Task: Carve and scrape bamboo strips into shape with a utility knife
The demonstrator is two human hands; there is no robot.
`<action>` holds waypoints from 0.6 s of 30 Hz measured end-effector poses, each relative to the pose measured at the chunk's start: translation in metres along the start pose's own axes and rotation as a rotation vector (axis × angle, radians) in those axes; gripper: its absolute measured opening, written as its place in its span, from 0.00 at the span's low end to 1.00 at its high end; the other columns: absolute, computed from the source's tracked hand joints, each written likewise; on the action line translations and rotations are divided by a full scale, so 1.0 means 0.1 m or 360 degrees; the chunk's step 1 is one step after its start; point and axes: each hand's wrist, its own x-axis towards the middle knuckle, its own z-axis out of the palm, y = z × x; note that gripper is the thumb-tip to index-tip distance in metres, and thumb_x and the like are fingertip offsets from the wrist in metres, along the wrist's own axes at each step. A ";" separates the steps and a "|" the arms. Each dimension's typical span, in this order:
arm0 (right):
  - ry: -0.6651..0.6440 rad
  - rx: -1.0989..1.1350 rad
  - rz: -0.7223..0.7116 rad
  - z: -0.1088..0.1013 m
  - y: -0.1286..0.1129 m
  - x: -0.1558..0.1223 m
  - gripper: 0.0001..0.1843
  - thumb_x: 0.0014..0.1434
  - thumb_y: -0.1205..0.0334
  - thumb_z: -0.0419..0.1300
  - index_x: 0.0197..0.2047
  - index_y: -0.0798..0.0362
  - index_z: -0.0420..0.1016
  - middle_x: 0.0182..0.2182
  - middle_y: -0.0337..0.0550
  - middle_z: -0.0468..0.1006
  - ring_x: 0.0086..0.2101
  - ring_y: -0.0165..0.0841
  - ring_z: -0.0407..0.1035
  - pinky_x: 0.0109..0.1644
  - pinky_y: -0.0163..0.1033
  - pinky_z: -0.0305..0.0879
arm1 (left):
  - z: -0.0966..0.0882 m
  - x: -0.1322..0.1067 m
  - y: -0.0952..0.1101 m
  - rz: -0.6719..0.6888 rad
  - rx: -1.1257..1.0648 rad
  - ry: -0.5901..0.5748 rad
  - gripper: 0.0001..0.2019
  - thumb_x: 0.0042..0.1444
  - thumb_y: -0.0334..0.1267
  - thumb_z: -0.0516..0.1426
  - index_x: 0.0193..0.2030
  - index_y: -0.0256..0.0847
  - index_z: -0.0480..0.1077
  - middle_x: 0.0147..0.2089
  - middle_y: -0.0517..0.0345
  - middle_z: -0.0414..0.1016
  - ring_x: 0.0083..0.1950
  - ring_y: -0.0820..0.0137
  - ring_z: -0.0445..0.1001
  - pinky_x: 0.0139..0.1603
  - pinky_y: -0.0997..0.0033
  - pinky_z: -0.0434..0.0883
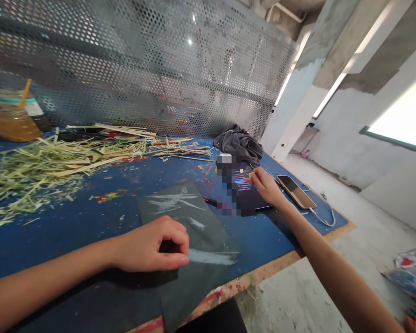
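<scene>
Dark sheet with pale chalky strokes lies at the near edge of the blue table. The left hand rests over it, covering part; its fingers are curled, thumb tip close to the forefinger, and I cannot tell whether they hold anything. The right hand is at a lit screen, partly pixelated, with fingertips and thumb pinched on a small yellowish piece.

At the far left stands a clear cup with amber liquid and an orange straw in it; a banded container behind is too blurred to read.

Shredded stalks heap along the far left side. A grey cloth is bunched beyond the screen. Right of that hand lies a phone with a white cable. A perforated metal panel closes off the back.
</scene>
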 end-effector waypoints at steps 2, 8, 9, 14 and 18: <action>0.0052 -0.0001 0.0011 -0.01 -0.01 0.00 0.11 0.63 0.51 0.46 0.34 0.47 0.57 0.25 0.37 0.70 0.37 0.39 0.75 0.37 0.39 0.64 | 0.00 -0.01 0.02 0.0049 0.0009 0.0029 0.12 0.58 0.39 0.54 0.25 0.39 0.68 0.23 0.63 0.66 0.27 0.76 0.65 0.30 0.77 0.62; 0.0375 -0.0034 0.0133 -0.16 0.03 -0.04 0.11 0.64 0.51 0.43 0.35 0.47 0.57 0.26 0.36 0.69 0.40 0.38 0.74 0.38 0.39 0.63 | 0.01 0.00 0.04 0.0111 0.0434 0.0600 0.06 0.59 0.35 0.53 0.33 0.41 0.69 0.37 0.57 0.71 0.44 0.68 0.67 0.50 0.67 0.64; 0.0377 -0.0044 0.0155 -0.20 0.05 -0.07 0.11 0.64 0.51 0.44 0.34 0.47 0.57 0.25 0.36 0.68 0.38 0.38 0.75 0.38 0.38 0.62 | 0.01 0.00 0.04 0.0044 0.0514 0.0615 0.05 0.58 0.37 0.54 0.37 0.42 0.70 0.42 0.56 0.71 0.48 0.66 0.67 0.53 0.64 0.63; 0.0238 -0.0092 0.0236 -0.31 0.07 -0.30 0.12 0.62 0.51 0.48 0.30 0.48 0.58 0.22 0.35 0.68 0.33 0.39 0.75 0.33 0.38 0.61 | 0.05 0.04 0.02 -0.0177 0.0712 0.0402 0.14 0.56 0.44 0.56 0.48 0.44 0.68 0.56 0.52 0.65 0.60 0.58 0.61 0.61 0.55 0.59; 0.0247 -0.0103 0.0273 -0.31 0.04 -0.39 0.14 0.62 0.49 0.46 0.30 0.47 0.58 0.22 0.36 0.68 0.36 0.40 0.75 0.33 0.37 0.60 | 0.07 0.05 0.03 -0.0199 0.0762 0.0374 0.14 0.57 0.44 0.55 0.48 0.44 0.68 0.56 0.52 0.65 0.60 0.58 0.61 0.61 0.54 0.59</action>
